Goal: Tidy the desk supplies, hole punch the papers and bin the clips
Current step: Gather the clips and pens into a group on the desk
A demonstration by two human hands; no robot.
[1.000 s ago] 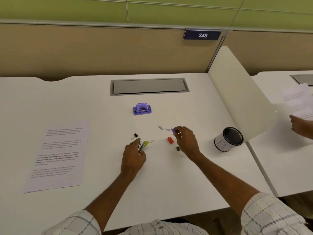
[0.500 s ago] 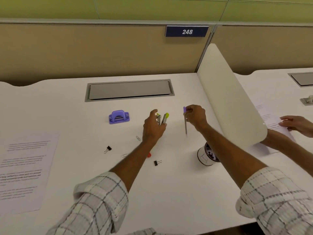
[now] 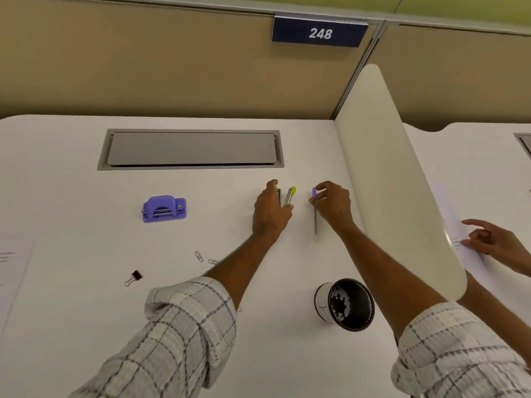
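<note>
The white bench (image 3: 71, 168) fills most of the view, with a cream divider (image 3: 388, 182) standing along its right side and a grey cable hatch (image 3: 189, 149) set in at the far middle. A printed sheet of paper (image 3: 11, 282) lies at the left edge, not yet punched. The black pen cup (image 3: 320, 303) sits near and to the right, its mouth showing; whether it stands quite upright I cannot tell. The purple hole punch (image 3: 164, 209) rests left of centre, well apart from the sheet.

Both hands are stretched to the far middle of the bench. The left hand (image 3: 271, 211) grips a small bunch of yellow-capped pens (image 3: 289, 196), caps pointing away. The right hand (image 3: 333, 202) pinches a purple-capped pen (image 3: 315, 222) by its cap end, the barrel hanging toward the person. Two paper clips (image 3: 198, 256) lie just left of the left forearm, and a black binder clip (image 3: 133, 277) lies nearer and further left.

The risks, as I judge them: the purple pen is held only at its tip, so a quick swing toward the cup could shake it loose. The cup sits close under the right arm, and a careless elbow or sleeve might tip it. The left sleeve passes close over the loose clips and could sweep them off on the way back
</note>
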